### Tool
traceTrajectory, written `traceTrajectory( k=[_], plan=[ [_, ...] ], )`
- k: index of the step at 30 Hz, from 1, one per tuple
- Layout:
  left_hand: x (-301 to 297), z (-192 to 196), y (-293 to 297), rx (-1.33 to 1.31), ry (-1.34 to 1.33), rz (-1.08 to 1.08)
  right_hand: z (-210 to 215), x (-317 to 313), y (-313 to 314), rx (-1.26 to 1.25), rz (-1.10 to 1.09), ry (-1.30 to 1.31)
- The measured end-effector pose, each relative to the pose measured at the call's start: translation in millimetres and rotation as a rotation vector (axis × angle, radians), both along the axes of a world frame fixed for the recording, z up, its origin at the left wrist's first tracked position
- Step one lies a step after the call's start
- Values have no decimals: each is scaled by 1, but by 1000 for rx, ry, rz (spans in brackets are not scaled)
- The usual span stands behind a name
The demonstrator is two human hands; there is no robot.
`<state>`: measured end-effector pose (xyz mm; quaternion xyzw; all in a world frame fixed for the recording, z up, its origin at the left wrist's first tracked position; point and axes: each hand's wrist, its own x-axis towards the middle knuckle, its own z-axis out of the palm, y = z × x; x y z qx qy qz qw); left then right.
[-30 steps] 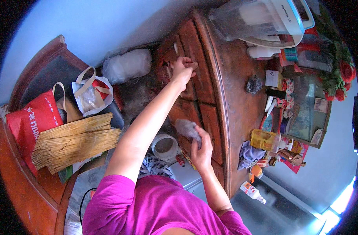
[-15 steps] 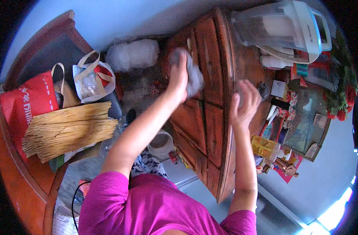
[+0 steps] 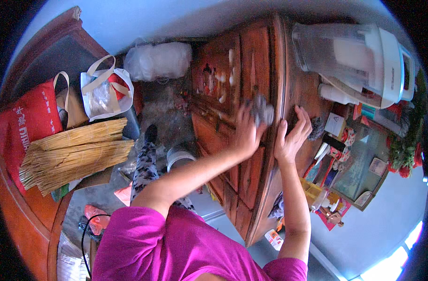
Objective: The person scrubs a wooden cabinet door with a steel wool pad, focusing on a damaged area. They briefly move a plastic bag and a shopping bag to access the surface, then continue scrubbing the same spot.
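Observation:
A crumpled grey cloth (image 3: 262, 111) is in my left hand (image 3: 247, 133), its fingers closed round it. That hand is at the carved front of a reddish-brown wooden cabinet (image 3: 254, 61), close to its top edge. My right hand (image 3: 293, 138) holds nothing and lies at the edge of the cabinet top, thumb and fingers apart. Beside its fingertips sits a small dark, fuzzy-looking clump (image 3: 316, 129). Pale figures (image 3: 231, 70) decorate the door panel beyond the cloth.
On the cabinet top stand a clear plastic container (image 3: 336, 47) with a white lid, a white box (image 3: 335, 124) and a yellow organizer (image 3: 313, 191). A bucket (image 3: 179, 157) stands by my leg. Bundled straw-coloured sticks (image 3: 75, 154) and bags, one red (image 3: 29, 126), are at left.
My left hand has brought the cloth right and down across the cabinet front toward its top edge. The right hand has lowered slightly onto the edge.

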<state>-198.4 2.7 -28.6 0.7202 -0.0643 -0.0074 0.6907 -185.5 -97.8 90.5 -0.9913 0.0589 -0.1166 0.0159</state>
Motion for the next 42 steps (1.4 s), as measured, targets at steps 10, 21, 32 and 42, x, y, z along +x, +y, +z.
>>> traceTrajectory(
  k=[10, 21, 32, 42],
  plan=[
    [86, 0, -16, -5, -64, 350, -3, 1, 0, 54, -15, 26],
    [319, -65, -8, 248, -236, 618, -3, 18, 11, 68, 47, -12],
    [127, -110, 32, 120, 137, 51, -2, 0, -3, 39, -16, 15],
    [202, -91, 16, 227, -11, 255, -3, 9, -3, 68, 13, 9]
  ],
)
